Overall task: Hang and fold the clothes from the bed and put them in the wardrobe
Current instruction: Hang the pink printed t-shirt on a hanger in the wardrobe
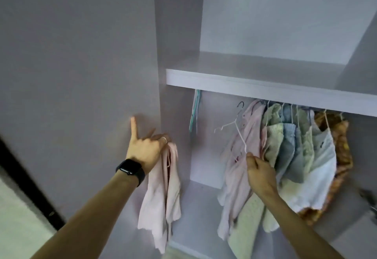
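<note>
A: Left hand (pixel 146 146)?
B: Curled round a pale pink cloth garment (pixel 163 193), index finger raised; it hangs against the grey wardrobe side panel (pixel 175 34).
A: Right hand (pixel 259 169)?
B: Pinches a white wire hanger (pixel 234 128), just before pastel hung garments (pixel 289 136) under the white wardrobe shelf (pixel 265 87).

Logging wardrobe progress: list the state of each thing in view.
left hand, grips pink garment
pink garment, dangling limp
right hand, pinches white hanger
white hanger, bare, tilted
hung clothes, bunched under shelf
wardrobe, open
</note>
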`<state>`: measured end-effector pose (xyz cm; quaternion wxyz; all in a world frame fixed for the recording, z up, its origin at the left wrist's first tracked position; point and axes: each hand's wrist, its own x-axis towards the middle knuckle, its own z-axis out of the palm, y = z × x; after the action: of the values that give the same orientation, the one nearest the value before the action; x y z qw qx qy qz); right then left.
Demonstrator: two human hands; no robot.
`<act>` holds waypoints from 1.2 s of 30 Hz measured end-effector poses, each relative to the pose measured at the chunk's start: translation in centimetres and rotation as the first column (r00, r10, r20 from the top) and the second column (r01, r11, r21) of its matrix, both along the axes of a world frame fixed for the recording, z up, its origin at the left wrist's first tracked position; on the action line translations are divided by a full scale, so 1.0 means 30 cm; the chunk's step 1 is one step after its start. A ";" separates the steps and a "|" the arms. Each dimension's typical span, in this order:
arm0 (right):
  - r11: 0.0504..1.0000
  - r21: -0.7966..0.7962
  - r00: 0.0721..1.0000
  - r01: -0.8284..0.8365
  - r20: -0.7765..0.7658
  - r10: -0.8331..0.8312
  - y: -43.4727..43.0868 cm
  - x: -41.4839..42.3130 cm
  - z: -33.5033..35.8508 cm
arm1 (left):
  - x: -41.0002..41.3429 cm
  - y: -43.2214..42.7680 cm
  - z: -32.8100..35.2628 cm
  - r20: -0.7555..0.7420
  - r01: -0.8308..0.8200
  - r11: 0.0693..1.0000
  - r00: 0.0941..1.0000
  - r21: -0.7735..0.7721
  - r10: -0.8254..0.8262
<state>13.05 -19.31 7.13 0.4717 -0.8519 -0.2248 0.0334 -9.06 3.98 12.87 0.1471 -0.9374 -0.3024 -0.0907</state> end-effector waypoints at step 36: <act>0.804 0.531 0.377 -0.267 -0.710 0.594 -0.672 0.011 0.037 | 0.171 -0.762 -0.215 -0.147 0.586 0.785 0.775 -0.200 -0.615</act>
<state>13.39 -39.46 8.25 0.6269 -0.5380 -0.1822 0.5333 -3.92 -18.88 6.41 0.0732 -0.9969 0.0242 -0.0143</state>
